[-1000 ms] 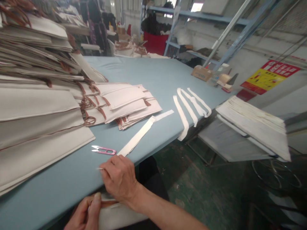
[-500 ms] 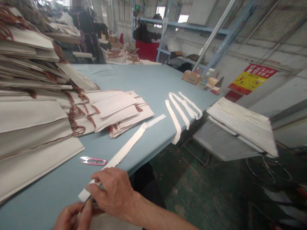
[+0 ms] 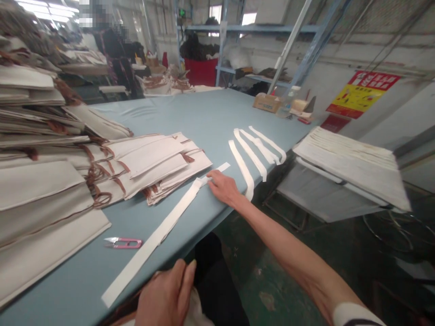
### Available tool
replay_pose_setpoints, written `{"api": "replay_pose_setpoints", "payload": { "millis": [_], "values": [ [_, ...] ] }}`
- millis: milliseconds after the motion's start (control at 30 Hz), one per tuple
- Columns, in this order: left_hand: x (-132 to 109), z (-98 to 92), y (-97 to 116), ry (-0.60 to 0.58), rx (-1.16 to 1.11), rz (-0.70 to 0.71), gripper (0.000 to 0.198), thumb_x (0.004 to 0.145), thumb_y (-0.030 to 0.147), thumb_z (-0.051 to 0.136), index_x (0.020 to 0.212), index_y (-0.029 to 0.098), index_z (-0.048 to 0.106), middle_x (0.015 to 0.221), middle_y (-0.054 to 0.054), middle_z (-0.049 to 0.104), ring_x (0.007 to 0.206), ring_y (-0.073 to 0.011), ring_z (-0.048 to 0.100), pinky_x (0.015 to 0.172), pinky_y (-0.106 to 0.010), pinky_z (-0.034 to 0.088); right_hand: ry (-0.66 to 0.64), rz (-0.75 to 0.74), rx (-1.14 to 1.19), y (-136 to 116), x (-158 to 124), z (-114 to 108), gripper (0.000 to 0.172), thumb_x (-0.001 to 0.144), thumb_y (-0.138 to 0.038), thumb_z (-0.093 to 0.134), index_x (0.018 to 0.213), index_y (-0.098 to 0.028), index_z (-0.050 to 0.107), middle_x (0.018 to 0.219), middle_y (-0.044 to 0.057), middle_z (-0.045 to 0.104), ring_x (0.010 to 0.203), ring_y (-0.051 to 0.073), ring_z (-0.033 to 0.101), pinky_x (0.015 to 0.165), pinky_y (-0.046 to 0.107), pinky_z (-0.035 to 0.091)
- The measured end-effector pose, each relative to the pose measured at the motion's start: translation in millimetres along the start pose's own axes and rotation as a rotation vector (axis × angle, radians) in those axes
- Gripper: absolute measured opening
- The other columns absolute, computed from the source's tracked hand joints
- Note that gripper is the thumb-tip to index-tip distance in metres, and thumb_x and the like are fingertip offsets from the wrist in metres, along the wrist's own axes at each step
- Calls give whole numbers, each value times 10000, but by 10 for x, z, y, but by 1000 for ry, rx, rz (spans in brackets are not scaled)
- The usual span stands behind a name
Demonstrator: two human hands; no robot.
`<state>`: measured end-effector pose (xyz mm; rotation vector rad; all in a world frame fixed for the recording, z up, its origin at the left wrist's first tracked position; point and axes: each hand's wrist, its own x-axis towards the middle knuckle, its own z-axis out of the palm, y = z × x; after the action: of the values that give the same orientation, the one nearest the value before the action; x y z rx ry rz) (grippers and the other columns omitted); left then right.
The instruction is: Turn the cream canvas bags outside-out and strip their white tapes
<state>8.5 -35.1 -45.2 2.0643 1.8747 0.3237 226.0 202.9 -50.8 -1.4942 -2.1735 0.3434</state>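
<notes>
My right hand (image 3: 222,186) reaches over the blue-covered table (image 3: 149,106), its fingers closed at the upper end of a long white strip (image 3: 152,240). This strip lies slantwise along the table's near edge, with a narrower end beyond the fingers. Low in the view, my left hand (image 3: 166,292) is closed on a cream fabric piece (image 3: 199,310) with brown edging; most of that piece is hidden below the hand. Pink-handled thread snips (image 3: 124,243) rest on the table left of the strip.
Stacks of cream fabric pieces (image 3: 159,151) with brown cords cover the table's left side. Several white strips (image 3: 243,167) hang near the right edge. A cardboard box (image 3: 267,103) stands behind them. Beside the table is a rack with pale sheets (image 3: 350,163). A person (image 3: 115,50) stands far back.
My right hand has left the fabric piece at the bottom and moved up and right to the strip's far end. My left hand has shifted right, away from the strip's near end.
</notes>
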Motion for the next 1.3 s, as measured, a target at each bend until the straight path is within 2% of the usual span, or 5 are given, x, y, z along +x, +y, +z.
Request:
{"api": "replay_pose_setpoints", "payload": {
  "millis": [100,233,333,867,1300],
  "values": [
    [473,-86,155,17,73,-105,293,1099,366,433,984,244,674,649,-28,778,656,-298,805,557,-322,457,-72,-56,-48,62,171,42,372,1063,-355,713,1389,-182,661,1418,121,669,1197,281,706,1001,501,627],
    [916,-140,164,24,131,-208,423,1135,355,404,1489,159,527,944,-126,873,908,-361,845,659,-347,500,-153,-117,-96,116,254,20,389,1066,-343,707,1417,-188,646,1445,125,653,1214,286,700,1012,508,623],
    [1084,-157,147,-38,153,-252,421,1130,341,456,1505,180,559,1026,-140,881,992,-376,838,717,-359,522,-217,-143,-132,184,311,-36,371,1064,-347,710,1391,-182,659,1421,121,665,1199,281,704,1003,502,625],
    [1155,-207,279,-163,237,-345,444,1142,401,434,1521,221,578,1046,-148,870,1022,-409,825,743,-398,530,-322,-84,-252,296,499,-625,282,1099,-398,639,1243,-165,707,1169,74,741,1078,247,724,994,485,594],
    [1098,-159,263,-69,195,-321,438,1138,386,460,1498,210,636,994,-170,868,986,-422,831,738,-414,559,-193,182,-204,297,648,-761,374,1065,-377,707,1380,-181,663,1390,120,678,1183,279,708,992,495,626]
  ]
}}
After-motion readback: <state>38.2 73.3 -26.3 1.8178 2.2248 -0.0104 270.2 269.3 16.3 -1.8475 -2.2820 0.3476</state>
